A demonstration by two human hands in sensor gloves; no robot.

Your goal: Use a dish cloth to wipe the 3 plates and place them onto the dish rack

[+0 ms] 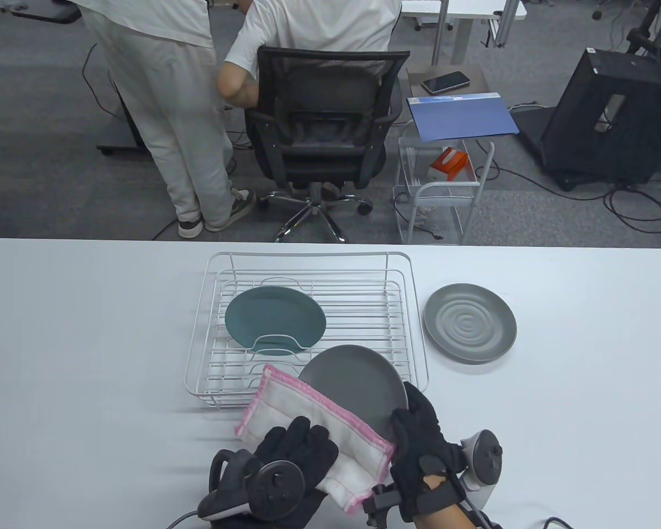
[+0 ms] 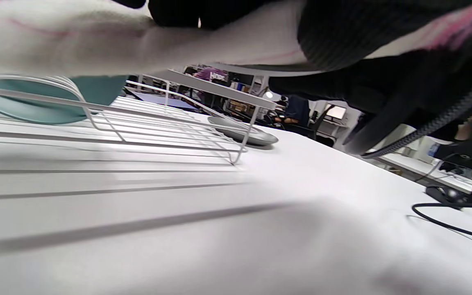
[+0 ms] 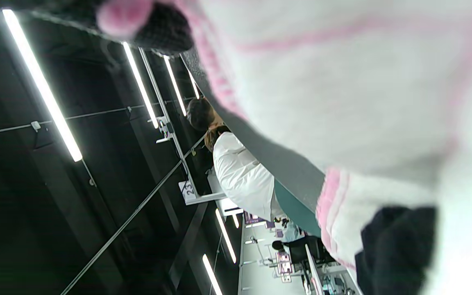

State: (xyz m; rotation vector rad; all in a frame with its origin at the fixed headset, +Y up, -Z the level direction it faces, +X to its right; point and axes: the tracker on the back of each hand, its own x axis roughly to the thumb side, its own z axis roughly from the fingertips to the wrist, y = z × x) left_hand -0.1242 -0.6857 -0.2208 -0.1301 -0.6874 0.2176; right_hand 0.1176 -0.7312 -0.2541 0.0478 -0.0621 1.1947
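Observation:
A smooth grey plate [image 1: 358,386] hangs tilted over the near right corner of the white wire dish rack [image 1: 303,264]. My right hand [image 1: 418,441] grips its near edge. A white dish cloth [image 1: 314,427] with pink trim lies across the plate's near left part, and my left hand [image 1: 292,457] holds that cloth against it with curled fingers. A teal plate [image 1: 275,317] lies in the rack. A ribbed grey plate [image 1: 470,322] rests on the table right of the rack. The cloth [image 3: 342,82] fills the right wrist view, with the plate's edge [image 3: 285,164] beneath it.
The white table [image 1: 88,330] ends at a far edge just behind the rack. Beyond it stand an office chair [image 1: 322,127], a person's legs [image 1: 182,138], and a small wire trolley [image 1: 440,187]. A black cable [image 2: 445,217] lies on the table at my right.

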